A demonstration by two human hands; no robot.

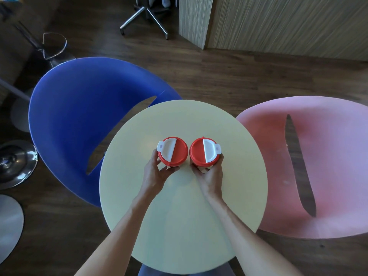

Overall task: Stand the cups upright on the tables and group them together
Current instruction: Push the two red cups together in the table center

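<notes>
Two red cups with red lids and white half-moon flaps stand upright side by side near the middle of a round pale yellow table [179, 226]. My left hand [154, 174] wraps around the left cup [176, 151] from the near side. My right hand [212, 176] grips the right cup [197, 154] the same way. The two lids are almost touching, with a narrow gap between them. The cup bodies are mostly hidden under the lids and my fingers.
A blue shell chair [79, 120] stands at the table's far left and a pink one [322, 156] at its right. Chrome stool bases [16, 162] sit on the dark wood floor at left. An office chair base [147, 14] and a wood-panelled counter [278, 22] are beyond.
</notes>
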